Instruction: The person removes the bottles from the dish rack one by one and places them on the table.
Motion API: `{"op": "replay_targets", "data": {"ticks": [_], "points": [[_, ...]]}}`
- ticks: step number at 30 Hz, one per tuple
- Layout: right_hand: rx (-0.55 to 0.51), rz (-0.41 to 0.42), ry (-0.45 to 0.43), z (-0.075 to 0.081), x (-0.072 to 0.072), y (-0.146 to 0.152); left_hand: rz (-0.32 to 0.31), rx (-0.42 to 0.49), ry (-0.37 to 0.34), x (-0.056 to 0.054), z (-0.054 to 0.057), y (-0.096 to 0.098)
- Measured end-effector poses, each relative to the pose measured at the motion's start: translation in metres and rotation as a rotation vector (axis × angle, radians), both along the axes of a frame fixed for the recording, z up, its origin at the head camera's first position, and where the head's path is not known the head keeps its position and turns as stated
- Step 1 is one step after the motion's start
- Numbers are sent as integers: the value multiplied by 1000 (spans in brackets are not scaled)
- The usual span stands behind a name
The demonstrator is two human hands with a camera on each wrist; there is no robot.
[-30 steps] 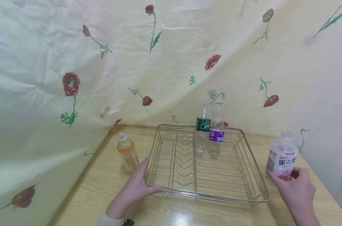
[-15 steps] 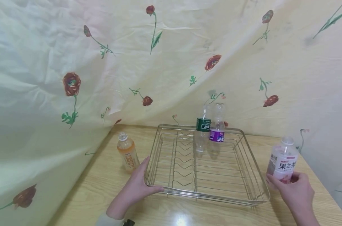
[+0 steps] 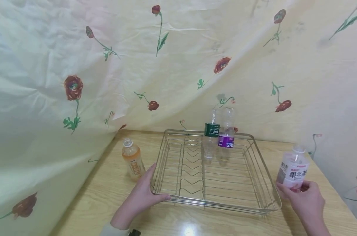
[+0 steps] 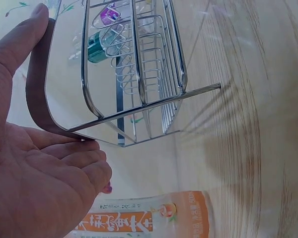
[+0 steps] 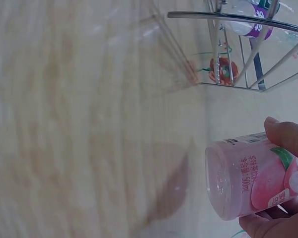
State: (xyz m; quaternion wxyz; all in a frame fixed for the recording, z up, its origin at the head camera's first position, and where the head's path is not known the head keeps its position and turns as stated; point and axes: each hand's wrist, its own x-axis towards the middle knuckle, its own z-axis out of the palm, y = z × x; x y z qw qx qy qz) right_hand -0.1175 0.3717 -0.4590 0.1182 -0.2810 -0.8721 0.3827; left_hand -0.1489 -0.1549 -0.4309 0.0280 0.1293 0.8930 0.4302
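My right hand [image 3: 306, 201] grips the lower part of a clear bottle [image 3: 293, 168] with a pink and white peach label, right of a wire dish rack [image 3: 231, 201]. In the right wrist view, the bottle's base [image 5: 221, 181] shows above the wood surface, its shadow apart from it. My left hand [image 3: 141, 193] rests on the rack's front left corner, thumb along the front rim and fingers along the left side. In the left wrist view, its fingers [image 4: 84, 161] lie nearly straight against the metal rim [image 4: 37, 94].
Two clear bottles, one with a green label [image 3: 212, 130] and one with a purple label [image 3: 226, 141], lean upside down at the rack's back. An orange-labelled bottle [image 3: 133, 160] stands left of the rack. A flowered cloth [image 3: 178, 65] hangs behind the wooden table [image 3: 225, 226].
My right hand has shifted slightly left and down with the peach-label bottle. The left hand, the rack and the other bottles stay where they were.
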Motion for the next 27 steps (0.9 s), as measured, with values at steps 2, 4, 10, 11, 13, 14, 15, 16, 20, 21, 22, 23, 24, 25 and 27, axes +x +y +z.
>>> {"op": "replay_targets", "data": {"ticks": [2, 4, 10, 11, 13, 14, 15, 16, 20, 21, 22, 23, 24, 25, 27], "points": [[-9, 5, -9, -1, 0, 0, 0, -7, 7, 0, 0, 0], [-13, 14, -18, -1, 0, 0, 0, -12, 10, 0, 0, 0], [-22, 32, -27, -5, 1, 2, -4, -9, 8, 0, 0, 1], [-23, 27, -27, -6, 1, 3, -5, -5, 8, 0, 0, 1], [-23, 20, -31, -6, 0, 3, -7, -2, 9, 0, 1, 1], [-15, 20, -32, -5, 0, 3, -6, 0, 7, 1, 1, 1], [-5, 21, -34, -5, 0, 2, -6, 2, 10, 0, 1, 1], [3, 23, -35, -4, 0, 2, -6, 4, 11, 0, 1, 1], [43, 42, -46, -5, 0, 2, -6, 4, 19, 0, -1, 0], [49, 49, -53, -6, 0, 3, -6, 5, 23, 0, -1, 0], [50, 61, -55, -7, -1, 3, -6, 4, 22, 0, -1, 0], [52, 76, -58, -7, -1, 4, -6, 4, 22, 0, -1, 0], [56, 87, -61, -8, -1, 4, -6, 2, 21, 1, -2, 0], [57, 99, -61, -9, 0, 5, -6, 3, 21, 1, -2, 0], [59, 114, -62, -10, 0, 6, -6, 1, 18, 1, -2, 0]]}}
